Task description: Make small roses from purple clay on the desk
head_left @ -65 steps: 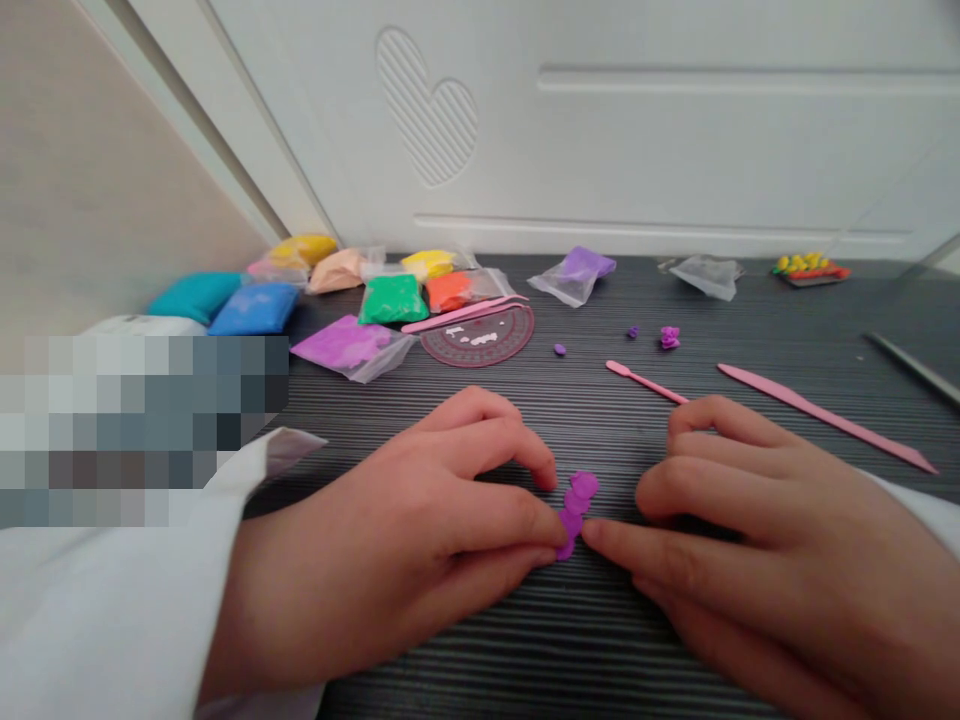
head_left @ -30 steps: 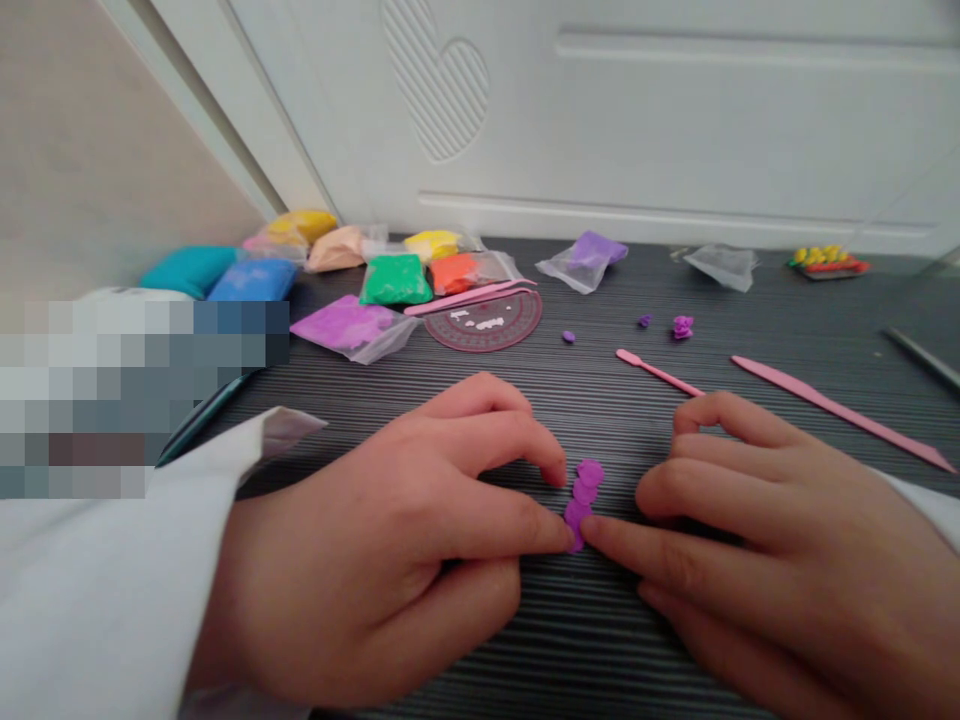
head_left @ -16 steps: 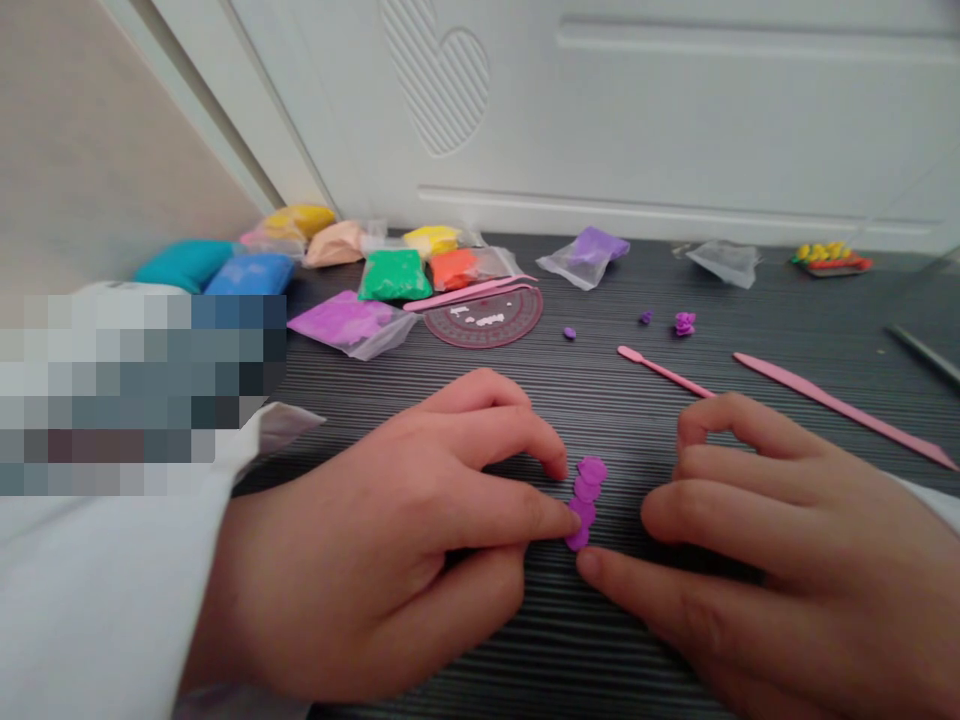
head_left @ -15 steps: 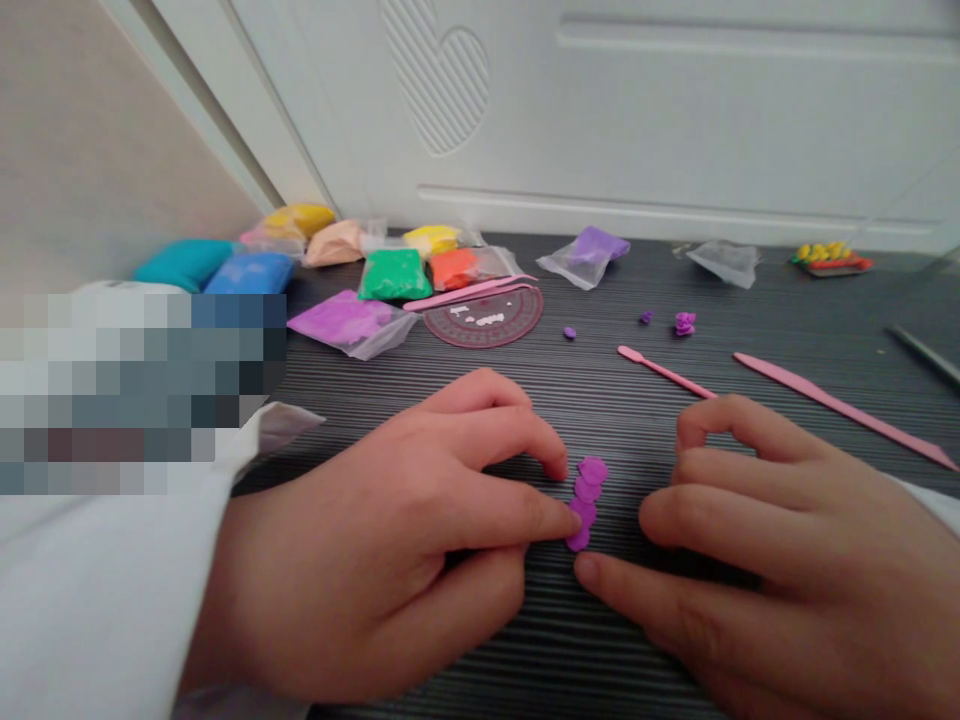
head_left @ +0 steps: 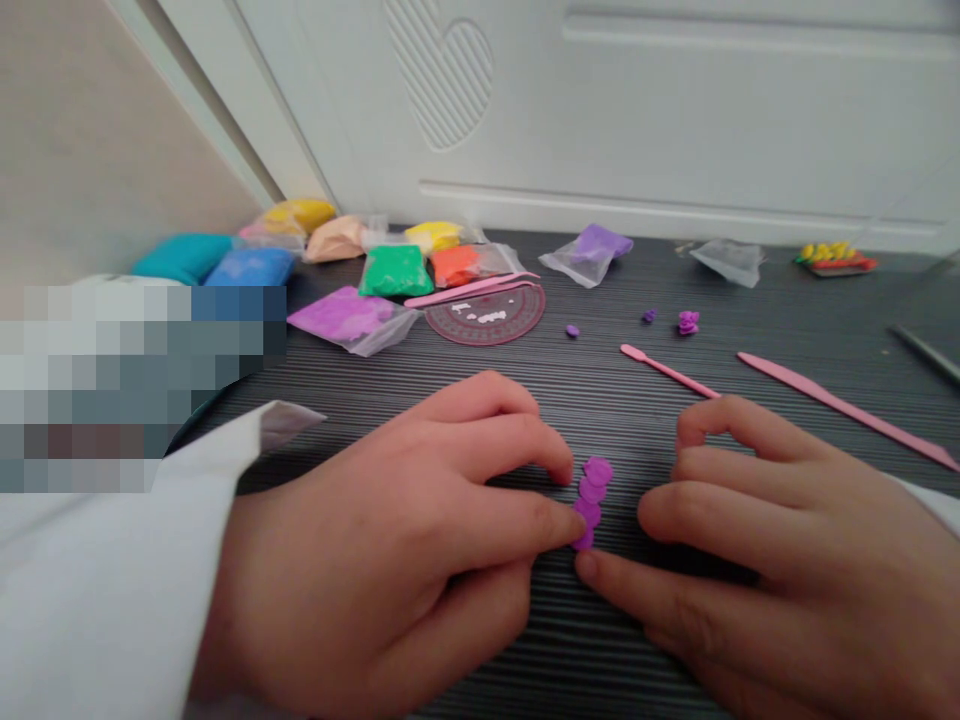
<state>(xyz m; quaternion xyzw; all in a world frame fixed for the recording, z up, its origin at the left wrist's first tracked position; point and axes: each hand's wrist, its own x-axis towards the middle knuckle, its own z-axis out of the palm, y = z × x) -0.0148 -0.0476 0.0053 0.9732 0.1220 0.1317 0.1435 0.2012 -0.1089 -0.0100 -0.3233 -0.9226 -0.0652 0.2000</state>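
A short overlapping row of purple clay discs (head_left: 589, 503) lies upright on the dark ribbed table (head_left: 787, 345), between my hands. The index fingertip of my left hand (head_left: 390, 530) presses its left side. My right hand (head_left: 757, 530) lies curled, with one fingertip touching or almost touching the row's lower end. Neither hand lifts the discs, and the table stays under them. Beyond my right hand lie a pink clay spatula (head_left: 667, 374) and a long pink modelling knife (head_left: 847, 410).
Bagged clay in several colours lies along the back of the table, beside a dark red semicircular tool disc (head_left: 486, 315). A purple clay rose (head_left: 688, 322) and small purple bits lie nearby. A white door rises behind the table.
My left fingertip has shifted slightly up the disc row, and my right fingertip now sits lower, by the row's end. The view has tilted slightly.
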